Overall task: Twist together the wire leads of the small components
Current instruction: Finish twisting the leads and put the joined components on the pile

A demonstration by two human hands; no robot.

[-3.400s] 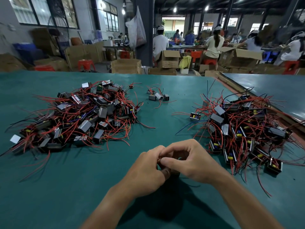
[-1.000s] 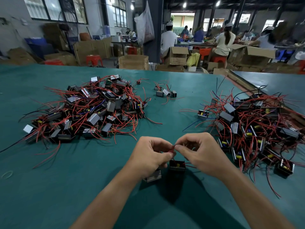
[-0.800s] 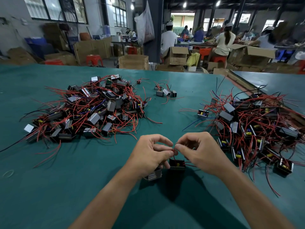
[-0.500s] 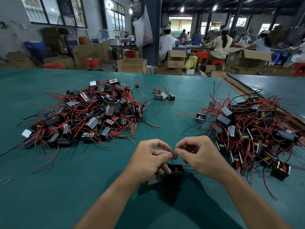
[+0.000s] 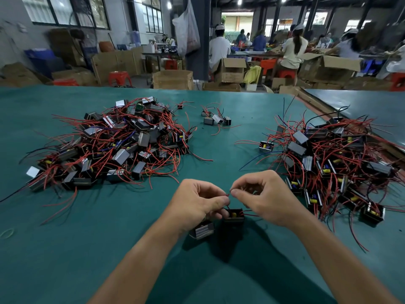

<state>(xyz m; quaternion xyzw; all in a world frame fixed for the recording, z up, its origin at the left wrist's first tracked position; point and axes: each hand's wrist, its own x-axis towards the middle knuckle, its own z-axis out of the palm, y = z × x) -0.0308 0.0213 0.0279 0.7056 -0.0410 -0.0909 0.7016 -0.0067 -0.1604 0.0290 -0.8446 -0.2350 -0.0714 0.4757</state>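
Note:
Two small black box components lie on the green table just below my hands: one with a striped metal side [image 5: 202,229] under my left hand, and one with a yellow part inside [image 5: 234,215] between both hands. Thin red wire leads [image 5: 227,195] rise from them. My left hand [image 5: 197,202] pinches the leads between thumb and forefinger. My right hand [image 5: 266,197] pinches them from the other side, fingertips almost touching the left ones.
A big heap of the same components with red wires [image 5: 114,143] lies at the left, another heap [image 5: 335,163] at the right, and a few loose ones [image 5: 215,119] at the far middle. A rubber band [image 5: 7,233] lies at the left. People work at tables beyond.
My hands started clasped together over the parts, then drew apart with the leads pinched between the fingertips. Over the last second they stay in place with small finger movements.

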